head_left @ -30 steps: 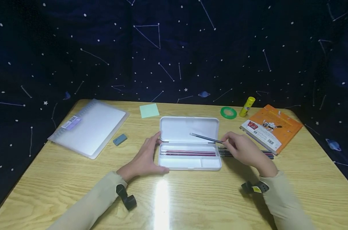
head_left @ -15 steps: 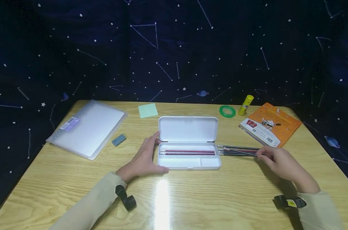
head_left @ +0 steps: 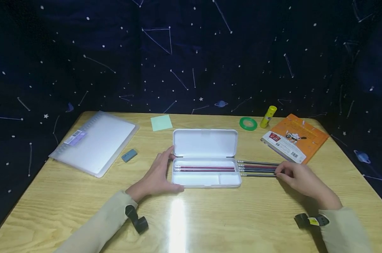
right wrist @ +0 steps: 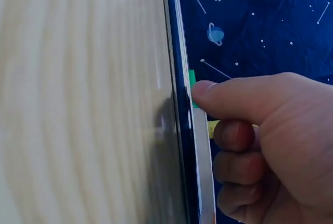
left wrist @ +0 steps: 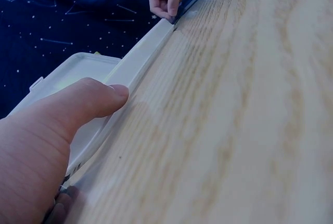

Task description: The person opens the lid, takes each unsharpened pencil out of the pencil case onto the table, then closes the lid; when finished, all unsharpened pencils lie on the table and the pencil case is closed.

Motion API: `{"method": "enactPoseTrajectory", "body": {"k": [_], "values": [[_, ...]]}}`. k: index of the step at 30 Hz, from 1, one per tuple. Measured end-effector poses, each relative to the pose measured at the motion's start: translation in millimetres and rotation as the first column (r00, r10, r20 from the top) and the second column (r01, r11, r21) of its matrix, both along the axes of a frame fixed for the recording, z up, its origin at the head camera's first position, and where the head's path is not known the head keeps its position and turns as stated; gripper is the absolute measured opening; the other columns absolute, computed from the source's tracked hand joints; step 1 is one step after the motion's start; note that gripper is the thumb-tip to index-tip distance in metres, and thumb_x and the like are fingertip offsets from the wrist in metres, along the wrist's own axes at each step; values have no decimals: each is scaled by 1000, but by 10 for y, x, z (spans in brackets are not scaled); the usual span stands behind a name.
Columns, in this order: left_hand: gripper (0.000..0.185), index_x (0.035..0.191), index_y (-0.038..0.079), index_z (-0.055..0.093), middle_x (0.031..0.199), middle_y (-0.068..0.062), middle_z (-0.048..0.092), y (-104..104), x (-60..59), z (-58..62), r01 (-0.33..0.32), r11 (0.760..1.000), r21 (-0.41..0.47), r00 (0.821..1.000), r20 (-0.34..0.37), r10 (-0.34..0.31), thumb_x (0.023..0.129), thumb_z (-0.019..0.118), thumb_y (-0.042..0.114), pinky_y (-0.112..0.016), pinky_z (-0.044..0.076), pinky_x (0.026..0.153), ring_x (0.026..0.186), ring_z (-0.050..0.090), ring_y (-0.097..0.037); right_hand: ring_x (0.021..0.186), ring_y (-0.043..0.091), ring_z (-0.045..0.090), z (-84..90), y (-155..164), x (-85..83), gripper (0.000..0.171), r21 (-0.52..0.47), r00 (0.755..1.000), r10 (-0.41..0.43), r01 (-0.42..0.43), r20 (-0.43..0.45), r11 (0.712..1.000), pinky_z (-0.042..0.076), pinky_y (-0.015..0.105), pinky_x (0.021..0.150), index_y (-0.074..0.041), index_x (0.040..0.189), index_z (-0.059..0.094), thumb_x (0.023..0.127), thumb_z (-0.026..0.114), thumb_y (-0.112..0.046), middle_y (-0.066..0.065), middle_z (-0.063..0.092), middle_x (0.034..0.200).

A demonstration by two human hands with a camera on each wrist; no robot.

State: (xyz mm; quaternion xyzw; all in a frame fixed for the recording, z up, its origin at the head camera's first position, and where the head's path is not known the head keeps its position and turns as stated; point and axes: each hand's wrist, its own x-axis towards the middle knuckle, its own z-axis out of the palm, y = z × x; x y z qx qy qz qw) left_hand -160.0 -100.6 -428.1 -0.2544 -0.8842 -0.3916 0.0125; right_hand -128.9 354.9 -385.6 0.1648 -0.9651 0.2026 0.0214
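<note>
No writing can be read: print on the orange book (head_left: 296, 137) and the label on the clear folder (head_left: 96, 140) is too small to make out. An open white pencil case (head_left: 206, 161) is seen in the middle of the wooden table (head_left: 210, 218), its lid laid back, with red pencils lying lengthwise in its far compartment. The left hand (head_left: 156, 175) is laid flat against the case's left end, fingers straight, thumb pressed along the front wall, nothing grasped. A row of loose pencils (head_left: 257, 168) is laid just beside the case's right end, pointing away from it. Their far ends are pinched by the curled thumb and fingers of the right hand (head_left: 300, 179), so the grip sits at the end farthest from the case. Bare tabletop is left in front of the case and both hands. Toward the far edge are found a green sticky pad (head_left: 161, 122), a grey eraser (head_left: 129, 155), a green tape roll (head_left: 248, 123) and a yellow glue stick (head_left: 269, 116)
</note>
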Motion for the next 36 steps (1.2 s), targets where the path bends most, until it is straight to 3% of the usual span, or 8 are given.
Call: {"method": "enactPoseTrajectory", "body": {"k": [6, 10, 15, 22, 28, 36], "values": [[129, 154, 9, 13, 129, -3, 48, 20, 30, -14, 16, 1000, -1, 1000, 3, -16, 54, 88, 44, -44, 40, 103, 117, 41, -17, 55, -2, 34, -61, -21, 35, 20, -53, 1000, 16, -17, -27, 998, 30, 21, 47, -8, 88, 57, 79, 72, 1, -6, 41, 64], [129, 154, 10, 14, 128, -2, 48, 10, 18, -17, 4, 1000, 2, 1000, -3, -4, 54, 88, 44, -44, 40, 103, 117, 41, -17, 55, -1, 35, -32, -76, 6, 31, -59, 1000, 14, -15, -14, 998, 31, 20, 47, -4, 105, 57, 79, 74, -2, -5, 41, 66], [129, 154, 10, 13, 128, -2, 48, -11, 6, -14, 2, 1000, -2, 1000, -13, -2, 54, 88, 44, -44, 40, 102, 116, 41, -17, 59, 4, 38, -6, -156, -66, 45, 10, 999, -17, 16, 33, 1000, 30, 23, 50, -2, 123, 59, 83, 74, -14, -4, 45, 68], [129, 153, 8, 14, 128, -4, 49, -14, -13, -19, 11, 1000, 1, 999, -33, -11, 54, 88, 44, -43, 41, 101, 115, 42, -18, 58, 7, 38, 19, -210, -166, 32, 44, 998, -19, 17, 56, 999, 29, 23, 50, -2, 116, 64, 86, 69, -12, -4, 46, 65], [129, 153, 7, 15, 128, -4, 49, 1, -21, -12, 13, 1000, -1, 999, -40, -13, 53, 88, 45, -44, 40, 102, 116, 42, -19, 58, 6, 38, 55, -234, -199, 31, 33, 998, -15, 13, 62, 999, 30, 23, 50, -2, 117, 61, 88, 67, -11, -4, 46, 67], [130, 154, 10, 13, 129, -3, 48, -3, -15, 13, 9, 1000, -4, 1000, -13, -9, 54, 88, 44, -43, 40, 102, 115, 41, -17, 58, 8, 41, 94, -516, -317, 19, 6, 998, 6, -6, 61, 1000, 33, 23, 51, -6, 109, 64, 91, 63, -13, -4, 48, 66]]}}
